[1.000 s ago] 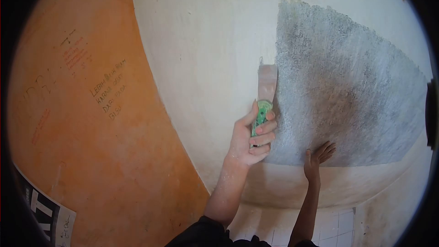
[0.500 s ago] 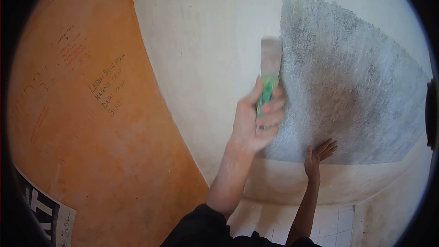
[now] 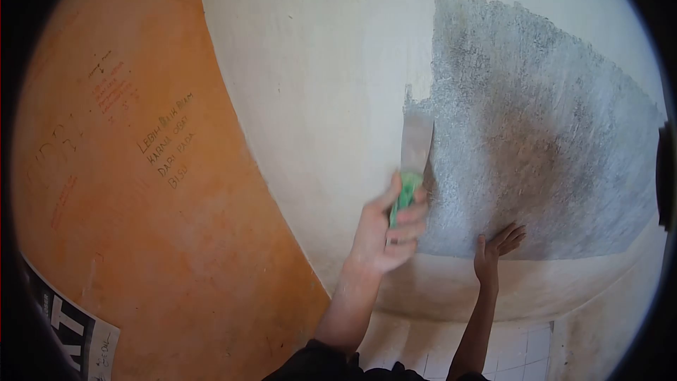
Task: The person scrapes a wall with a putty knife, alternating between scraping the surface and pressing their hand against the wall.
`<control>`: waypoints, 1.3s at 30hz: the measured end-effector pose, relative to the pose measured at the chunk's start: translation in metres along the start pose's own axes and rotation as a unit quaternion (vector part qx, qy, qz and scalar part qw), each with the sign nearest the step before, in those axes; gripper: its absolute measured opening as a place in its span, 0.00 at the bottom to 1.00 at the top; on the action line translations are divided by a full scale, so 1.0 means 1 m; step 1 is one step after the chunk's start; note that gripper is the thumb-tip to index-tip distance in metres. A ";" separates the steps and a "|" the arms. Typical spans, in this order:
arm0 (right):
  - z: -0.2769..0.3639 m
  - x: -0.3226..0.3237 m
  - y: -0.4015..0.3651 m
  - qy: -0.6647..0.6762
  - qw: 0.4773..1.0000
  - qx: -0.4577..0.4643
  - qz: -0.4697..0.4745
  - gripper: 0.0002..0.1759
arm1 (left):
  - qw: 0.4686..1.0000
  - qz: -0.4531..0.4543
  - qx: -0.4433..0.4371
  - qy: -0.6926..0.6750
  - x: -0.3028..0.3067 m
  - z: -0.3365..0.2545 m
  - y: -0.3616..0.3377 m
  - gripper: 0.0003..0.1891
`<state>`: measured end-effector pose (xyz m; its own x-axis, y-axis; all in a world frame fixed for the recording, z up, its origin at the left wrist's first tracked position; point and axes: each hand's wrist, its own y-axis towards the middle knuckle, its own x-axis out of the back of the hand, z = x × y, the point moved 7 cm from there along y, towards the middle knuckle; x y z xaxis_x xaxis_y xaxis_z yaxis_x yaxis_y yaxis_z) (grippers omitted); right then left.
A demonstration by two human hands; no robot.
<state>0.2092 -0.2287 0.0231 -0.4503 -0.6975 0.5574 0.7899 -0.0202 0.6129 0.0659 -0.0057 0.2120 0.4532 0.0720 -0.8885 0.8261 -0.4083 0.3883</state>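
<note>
My left hand (image 3: 386,236) is closed around the green handle of a paint scraper (image 3: 417,142). The scraper's flat metal blade points up the wall, along the left edge of a rough grey patch (image 3: 522,113) in the pale coating. Just above the blade tip, a small jagged grey strip (image 3: 408,93) shows. My right hand (image 3: 499,245) lies with its fingers stretched out on the lower part of the grey patch and holds nothing.
Pale wall (image 3: 317,63) surrounds the grey patch. On the left is an orange wall (image 3: 190,254) with handwriting, and a black-and-white poster (image 3: 70,324) at its lower corner. White tiles (image 3: 518,353) show low down; a dark object (image 3: 664,176) stands at the right edge.
My left hand and the scraper have moved down the wall. The small grey strip, behind the blade before, now shows above it. My right hand stays nearly in place.
</note>
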 end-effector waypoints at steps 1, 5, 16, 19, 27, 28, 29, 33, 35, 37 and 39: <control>0.000 -0.001 -0.001 0.001 1.000 0.003 -0.001 0.51 | 1.000 -0.003 -0.004 0.024 -0.005 -0.009 0.008 0.24; 0.006 0.004 0.000 0.018 1.000 0.003 -0.001 0.51 | 0.998 -0.038 -0.032 0.048 0.000 -0.015 0.009 0.23; 0.002 0.001 -0.006 0.014 1.000 -0.003 0.007 0.50 | 0.997 -0.051 -0.037 0.035 0.000 -0.001 -0.005 0.22; -0.001 0.000 0.002 0.013 1.000 -0.004 -0.002 0.50 | 0.997 -0.039 -0.037 0.063 -0.001 -0.009 0.008 0.23; -0.005 0.002 -0.001 0.012 1.000 -0.008 0.012 0.51 | 0.990 -0.034 -0.094 0.104 -0.015 -0.014 0.024 0.22; -0.009 -0.001 -0.003 0.006 1.000 0.001 0.021 0.51 | 0.994 -0.030 -0.074 0.073 0.010 -0.002 0.011 0.22; -0.010 -0.004 -0.001 0.002 1.000 0.011 0.026 0.50 | 0.997 -0.025 -0.052 0.044 0.014 0.004 0.009 0.22; -0.012 -0.007 -0.005 -0.003 0.999 0.037 0.009 0.50 | 0.997 -0.032 -0.041 0.063 -0.008 -0.005 0.018 0.23; -0.005 -0.005 -0.001 -0.021 0.998 0.051 -0.027 0.50 | 0.998 -0.015 -0.031 0.050 -0.016 -0.005 0.018 0.23; 0.010 0.002 -0.006 -0.014 0.997 0.052 -0.061 0.49 | 0.998 -0.027 -0.035 0.034 0.006 0.002 0.003 0.23; 0.034 0.020 0.010 -0.003 0.992 0.060 -0.113 0.49 | 0.999 -0.024 -0.035 0.031 0.011 0.003 0.007 0.23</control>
<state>0.1938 -0.2181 0.0596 -0.6136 -0.6803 0.4007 0.6134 -0.0912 0.7845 0.0761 -0.0108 0.2042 0.4308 0.1460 -0.8906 0.8675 -0.3390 0.3641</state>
